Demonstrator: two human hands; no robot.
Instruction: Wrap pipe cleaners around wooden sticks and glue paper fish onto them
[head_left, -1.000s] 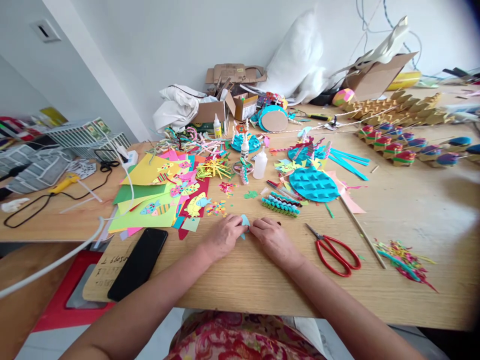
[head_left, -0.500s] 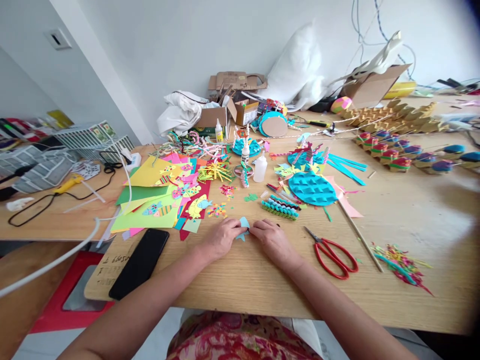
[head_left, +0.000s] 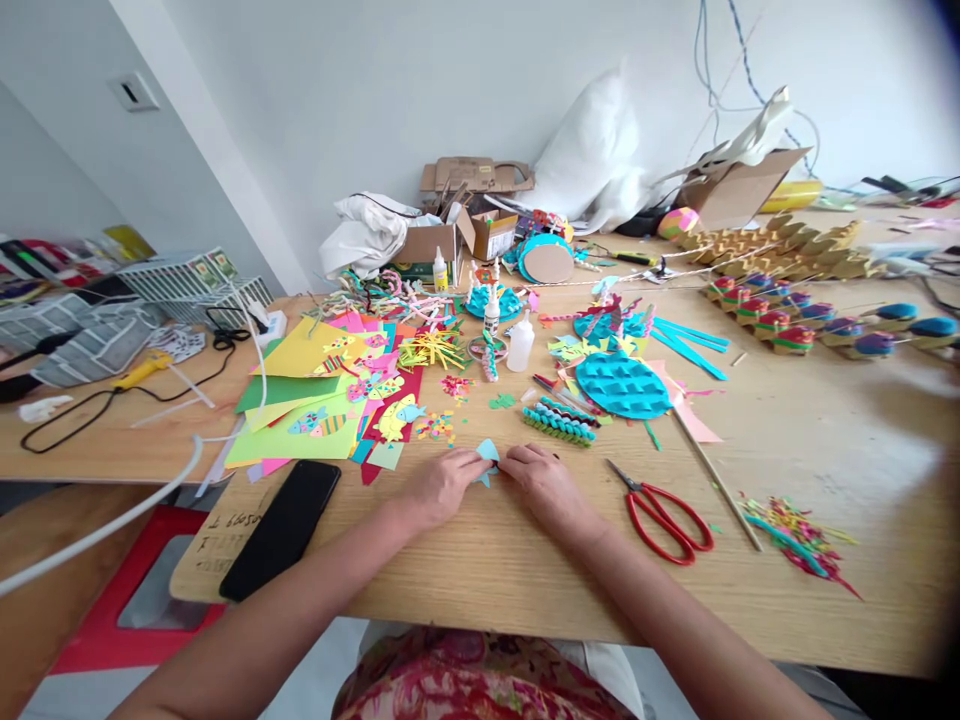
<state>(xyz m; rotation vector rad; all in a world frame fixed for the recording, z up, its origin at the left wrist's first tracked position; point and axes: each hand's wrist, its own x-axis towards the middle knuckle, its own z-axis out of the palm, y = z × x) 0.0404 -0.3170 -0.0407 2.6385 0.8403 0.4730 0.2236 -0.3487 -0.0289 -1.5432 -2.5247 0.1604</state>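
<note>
A small light-blue paper cut-out, fish-like in outline (head_left: 487,451), lies on the table between my two hands. My left hand (head_left: 445,483) has its fingers together and pinches or presses the paper's left side. My right hand (head_left: 538,477) is closed at the paper's right side, round a slim dark pen-like thing (head_left: 495,464); most of it is hidden by the fingers. Beyond the hands lie loose paper confetti (head_left: 436,427) and twisted pipe cleaners (head_left: 559,421). Red-handled scissors (head_left: 667,515) rest open to the right of my right hand.
Coloured paper sheets (head_left: 289,440) with paper fish on them are piled at left, above a black phone (head_left: 281,530). Glue bottles (head_left: 520,343) and a blue woven disc (head_left: 624,385) stand farther back. A wooden stick (head_left: 720,470) and paper scraps (head_left: 806,540) lie at right.
The whole view has tipped up slightly, so things sit a little lower. My left fingertips have drawn back slightly, baring more of the blue paper. My right hand stays at its edge.
</note>
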